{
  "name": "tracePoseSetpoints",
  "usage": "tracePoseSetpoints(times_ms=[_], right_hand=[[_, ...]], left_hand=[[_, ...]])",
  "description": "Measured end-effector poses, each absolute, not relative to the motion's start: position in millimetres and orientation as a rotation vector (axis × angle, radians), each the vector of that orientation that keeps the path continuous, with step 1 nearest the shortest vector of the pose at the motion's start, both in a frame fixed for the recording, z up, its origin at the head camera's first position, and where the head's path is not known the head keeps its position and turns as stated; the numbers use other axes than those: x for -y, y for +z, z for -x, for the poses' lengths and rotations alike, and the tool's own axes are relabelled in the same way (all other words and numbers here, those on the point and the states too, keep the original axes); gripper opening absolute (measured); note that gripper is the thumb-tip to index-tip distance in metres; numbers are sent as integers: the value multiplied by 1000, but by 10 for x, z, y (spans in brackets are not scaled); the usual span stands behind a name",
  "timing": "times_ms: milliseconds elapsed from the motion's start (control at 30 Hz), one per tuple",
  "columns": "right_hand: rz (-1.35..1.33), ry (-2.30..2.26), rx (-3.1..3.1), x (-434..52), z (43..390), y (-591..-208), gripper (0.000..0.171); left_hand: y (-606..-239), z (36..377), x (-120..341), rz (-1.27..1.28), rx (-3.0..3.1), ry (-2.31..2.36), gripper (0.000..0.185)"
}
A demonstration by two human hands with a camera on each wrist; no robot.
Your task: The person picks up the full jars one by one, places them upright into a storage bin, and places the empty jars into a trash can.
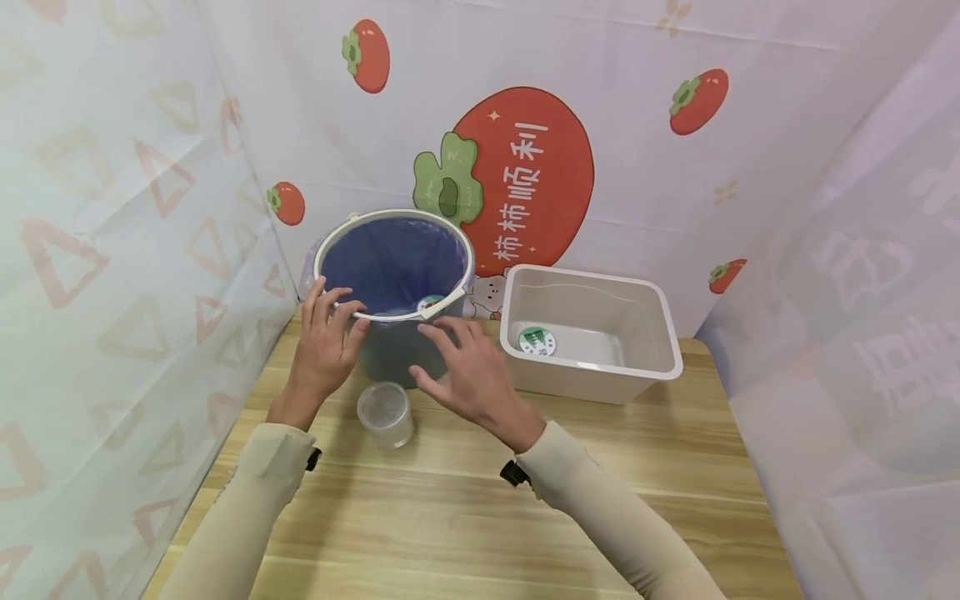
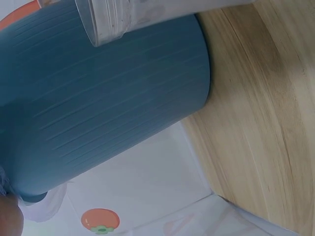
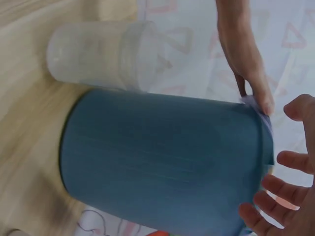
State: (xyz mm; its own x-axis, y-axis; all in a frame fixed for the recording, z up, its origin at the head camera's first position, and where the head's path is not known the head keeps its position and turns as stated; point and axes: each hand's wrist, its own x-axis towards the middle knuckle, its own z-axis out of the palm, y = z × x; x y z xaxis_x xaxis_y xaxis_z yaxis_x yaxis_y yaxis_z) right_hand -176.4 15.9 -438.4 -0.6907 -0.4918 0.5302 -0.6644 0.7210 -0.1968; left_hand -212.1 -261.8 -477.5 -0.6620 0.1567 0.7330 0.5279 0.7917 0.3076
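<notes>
A dark teal trash bin (image 1: pixel 397 354) stands upright on the table, lined with a bluish-purple plastic bag (image 1: pixel 375 254). A white ring (image 1: pixel 405 212) runs round its mouth. At the near left of the rim, my left hand (image 1: pixel 324 350) has loosely bent fingers over the edge, with the thumb lower outside; in the right wrist view its fingertips meet the bag's fold. My right hand (image 1: pixel 474 371) is beside the near right rim, fingers spread, holding nothing. Just in front of the bin is a clear plastic jar (image 1: pixel 386 418).
To the right of the bin stands a beige rectangular box (image 1: pixel 585 385) with a round green-and-white sticker (image 1: pixel 537 341) inside. The wooden table (image 1: pixel 450 517) is enclosed by printed cloth (image 1: pixel 637 200) at the back and both sides.
</notes>
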Motion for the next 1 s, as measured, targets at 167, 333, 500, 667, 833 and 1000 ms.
tracePoseSetpoints(times_ms=[167,333,500,667,833,1000], right_hand=[[-934,539,2516,-147,1708,-4579,58],[-971,582,2558,-105,1706,-4843,60],[-989,671,2608,-36,1705,-5124,63],[-1037,717,2677,74,1681,-5330,71],[-1076,722,2719,197,1653,-5448,77],[-1121,743,2733,295,1656,-5545,81]], left_hand=[[-4773,2110,2607,502,2254,-688,60],[-4758,2102,2609,486,2282,-681,61],[-4761,2107,2615,488,2279,-675,60],[-4764,2104,2633,488,2297,-665,61],[-4773,2106,2630,483,2290,-671,61],[-4789,2109,2625,474,2297,-684,62]])
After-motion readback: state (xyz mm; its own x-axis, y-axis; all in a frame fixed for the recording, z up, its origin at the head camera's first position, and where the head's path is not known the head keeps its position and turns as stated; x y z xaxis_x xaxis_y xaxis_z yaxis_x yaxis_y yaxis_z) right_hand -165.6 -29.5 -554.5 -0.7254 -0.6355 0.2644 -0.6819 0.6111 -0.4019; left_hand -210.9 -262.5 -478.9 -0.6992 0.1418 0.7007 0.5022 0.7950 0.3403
